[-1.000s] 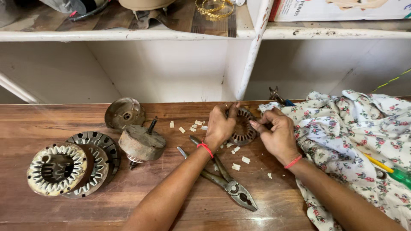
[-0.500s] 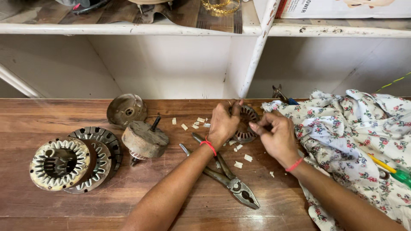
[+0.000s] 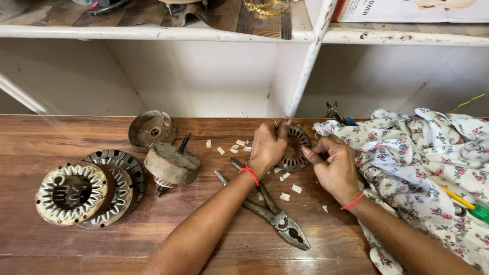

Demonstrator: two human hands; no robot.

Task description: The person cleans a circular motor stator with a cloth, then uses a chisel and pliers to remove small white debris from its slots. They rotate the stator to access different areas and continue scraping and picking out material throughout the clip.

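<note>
My left hand (image 3: 267, 146) grips a small dark slotted stator ring (image 3: 297, 147) that stands tilted on the wooden table (image 3: 61, 244). My right hand (image 3: 333, 165) touches the ring's right edge with curled fingers; what the fingertips pinch is hidden. Both wrists wear red threads. Small pale scraps (image 3: 285, 196) lie scattered around and beneath the hands. A pair of pliers (image 3: 277, 219) lies on the table under my left forearm.
At the left lie two stacked wound stators (image 3: 76, 193), a rusty rotor with a shaft (image 3: 170, 164) and a round metal cap (image 3: 152, 128). A floral cloth (image 3: 423, 168) covers the right side, with a screwdriver (image 3: 466, 203) on it. White shelves stand behind.
The camera view has shifted slightly. Both hands stay on the stator ring, with only small finger movements.
</note>
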